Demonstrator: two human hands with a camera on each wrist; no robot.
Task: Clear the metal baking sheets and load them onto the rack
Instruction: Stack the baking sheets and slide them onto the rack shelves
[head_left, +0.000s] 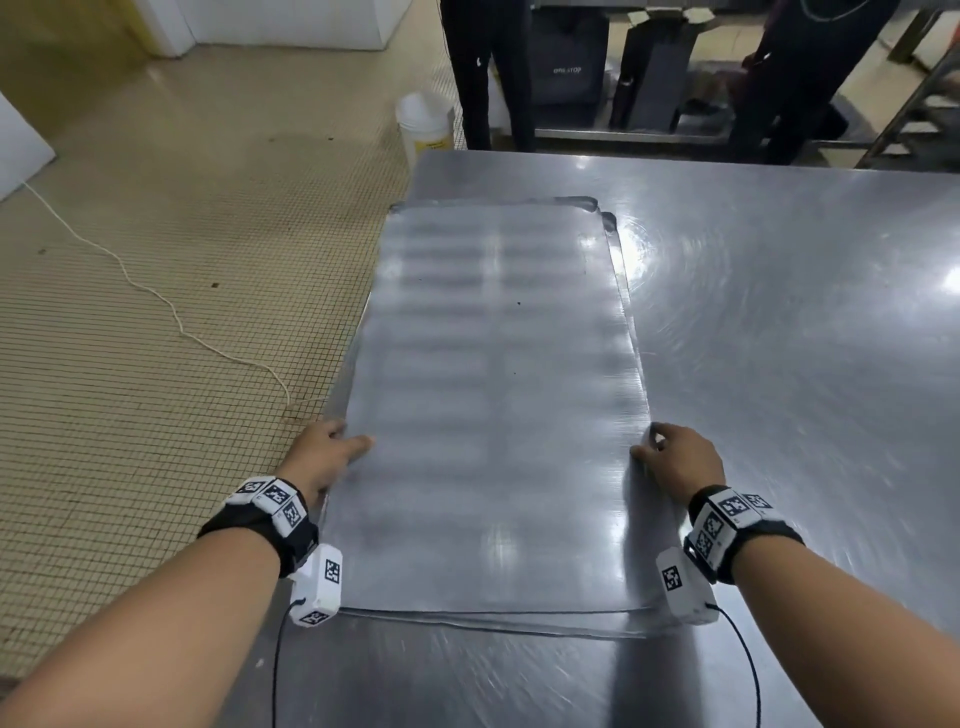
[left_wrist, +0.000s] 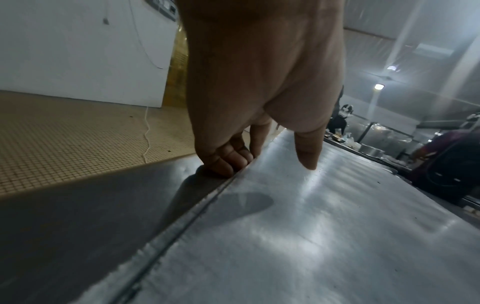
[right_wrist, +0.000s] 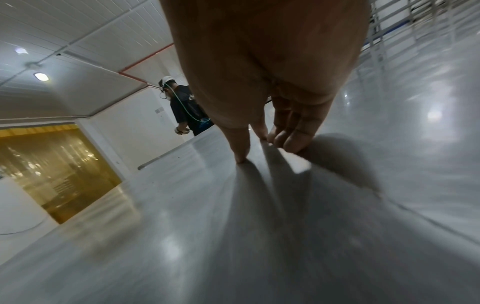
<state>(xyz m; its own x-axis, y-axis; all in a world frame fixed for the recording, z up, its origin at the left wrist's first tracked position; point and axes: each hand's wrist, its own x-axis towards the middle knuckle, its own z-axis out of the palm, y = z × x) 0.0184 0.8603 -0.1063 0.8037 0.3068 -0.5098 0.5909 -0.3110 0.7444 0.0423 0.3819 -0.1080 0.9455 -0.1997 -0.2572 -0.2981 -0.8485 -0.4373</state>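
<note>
A stack of flat metal baking sheets lies along the left side of the steel table (head_left: 779, 312). The top sheet (head_left: 493, 389) is bare. A lower sheet (head_left: 617, 244) peeks out at the right and near edges. My left hand (head_left: 332, 447) grips the top sheet's left long edge, thumb on top and fingers curled at the rim; the left wrist view shows that hand (left_wrist: 267, 162) on the sheet (left_wrist: 311, 236). My right hand (head_left: 670, 452) holds the right long edge likewise. In the right wrist view, its thumb (right_wrist: 240, 156) presses on the sheet (right_wrist: 182, 205).
The table's left edge drops to a tiled floor with a white bucket (head_left: 423, 124) and a loose white cord (head_left: 156, 296). Two people (head_left: 488, 67) (head_left: 810, 67) stand beyond the far edge. A metal frame (head_left: 919, 104) stands at the far right.
</note>
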